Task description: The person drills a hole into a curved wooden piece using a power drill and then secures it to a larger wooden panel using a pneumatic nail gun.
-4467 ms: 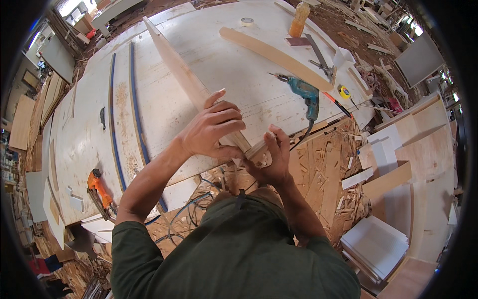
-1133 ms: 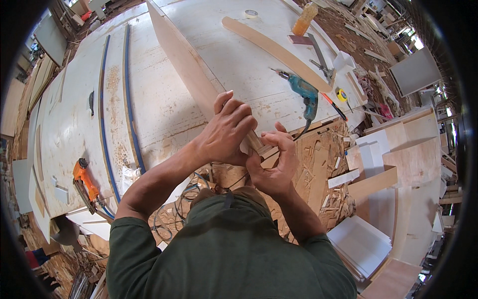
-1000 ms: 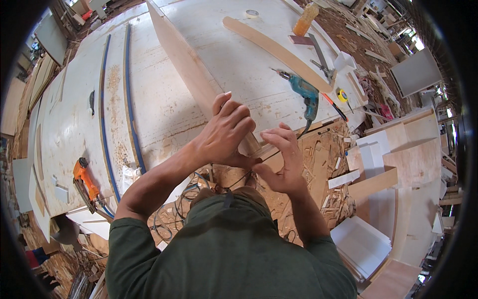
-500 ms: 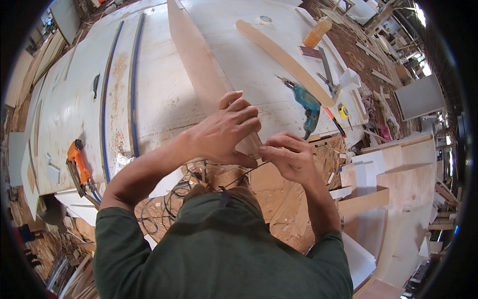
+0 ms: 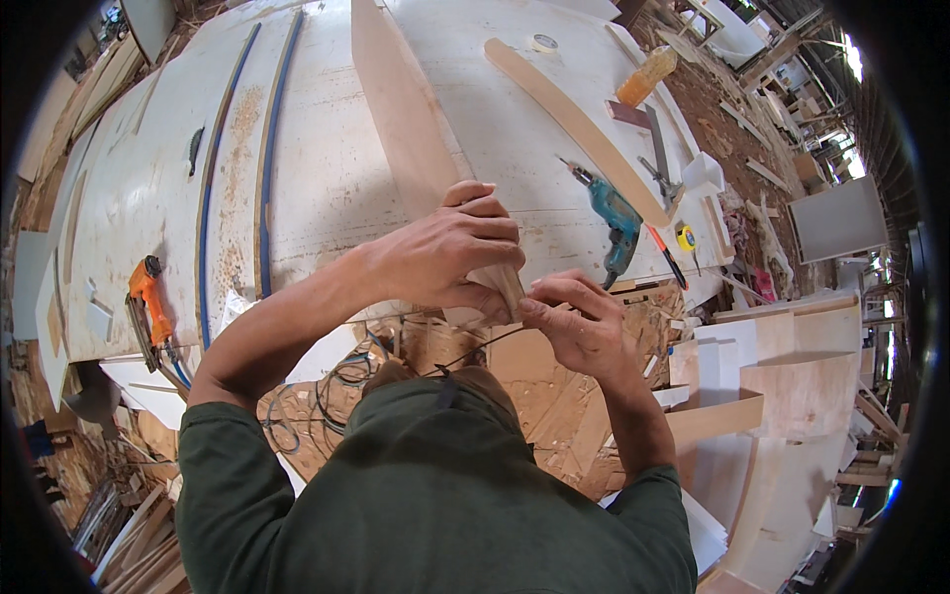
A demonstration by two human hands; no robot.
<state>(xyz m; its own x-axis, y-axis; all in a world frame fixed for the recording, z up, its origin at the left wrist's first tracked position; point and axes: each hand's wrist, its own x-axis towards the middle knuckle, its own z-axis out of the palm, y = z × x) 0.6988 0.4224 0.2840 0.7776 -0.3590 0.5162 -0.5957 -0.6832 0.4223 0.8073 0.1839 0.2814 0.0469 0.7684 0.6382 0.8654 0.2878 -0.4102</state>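
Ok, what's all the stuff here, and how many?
Worktable: 1, white, ahead.
Long board: 1, pale, mid-table.
Strips: 2, blue and brown, table's left.
Curved plank: 1, tan, beside long board.
Drill: 1, teal, table's right.
Tape measure: 1, yellow, beside drill.
Carpenter's square: 1, brown-grey, near bottle.
Bottle: 1, amber, far right.
Tape roll: 1, whitish, far side.
Handheld tool: 1, orange, near left.
Panels: several, pale, right.
Scraps: many, brown, floor.
Shirt: 1, dark green, below.
Left hand: 1, on long board.
Right hand: 1, at board's near end.
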